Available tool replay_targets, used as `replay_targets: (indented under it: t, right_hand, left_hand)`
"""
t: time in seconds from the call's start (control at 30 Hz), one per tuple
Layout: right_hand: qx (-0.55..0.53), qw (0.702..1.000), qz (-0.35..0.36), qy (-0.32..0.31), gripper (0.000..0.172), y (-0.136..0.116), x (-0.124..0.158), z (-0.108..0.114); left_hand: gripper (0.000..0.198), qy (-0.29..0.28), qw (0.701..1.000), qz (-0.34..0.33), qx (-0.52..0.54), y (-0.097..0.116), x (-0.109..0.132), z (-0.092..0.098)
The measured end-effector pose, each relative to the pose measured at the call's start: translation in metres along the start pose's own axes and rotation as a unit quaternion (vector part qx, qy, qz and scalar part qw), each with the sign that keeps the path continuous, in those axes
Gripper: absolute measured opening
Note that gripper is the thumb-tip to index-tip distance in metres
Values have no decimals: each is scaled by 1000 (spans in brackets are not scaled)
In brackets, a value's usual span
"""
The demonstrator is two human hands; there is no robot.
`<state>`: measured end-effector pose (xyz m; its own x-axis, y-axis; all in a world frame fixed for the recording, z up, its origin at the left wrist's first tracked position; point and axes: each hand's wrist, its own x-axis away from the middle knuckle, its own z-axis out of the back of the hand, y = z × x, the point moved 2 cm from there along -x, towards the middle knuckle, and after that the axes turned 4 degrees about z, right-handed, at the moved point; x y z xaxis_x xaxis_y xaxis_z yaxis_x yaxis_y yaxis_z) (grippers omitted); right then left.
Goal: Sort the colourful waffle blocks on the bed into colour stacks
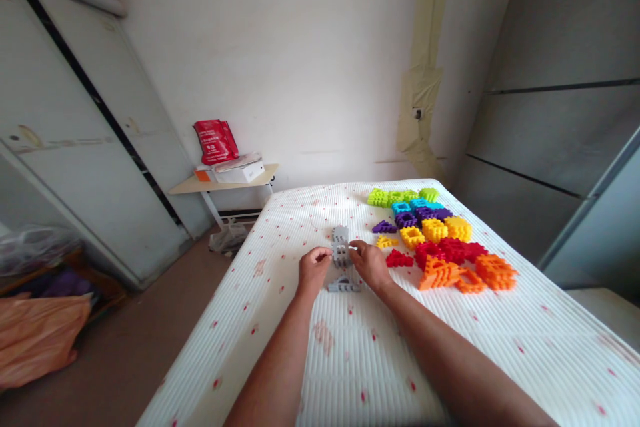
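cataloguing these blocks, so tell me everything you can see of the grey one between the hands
The grey block looks like plastic, with knobbly, notched edges and small gaps in the side facing the camera. It sits over the pale ribbed cover, between the left hand at its left side and the right hand at its right; how firmly they grip it is unclear. Another grey piece shows just beyond; whether they are joined cannot be told.

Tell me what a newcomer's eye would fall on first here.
Probably the bright toy blocks, grouped by colour on the right of the white cover. Next, the grey blocks between the left hand and right hand. Farther back, left of centre, a red bag stands out.
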<state>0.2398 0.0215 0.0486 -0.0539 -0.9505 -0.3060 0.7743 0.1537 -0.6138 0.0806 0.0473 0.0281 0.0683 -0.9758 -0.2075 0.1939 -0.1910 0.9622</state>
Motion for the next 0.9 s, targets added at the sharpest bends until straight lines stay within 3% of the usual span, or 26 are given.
replay_targets:
  t: [0.9]
  right_hand:
    - [51,997,-22,-48,34,8,-4,-11]
  left_hand:
    - [18,-24,996,13,-82,-18,-6,-2]
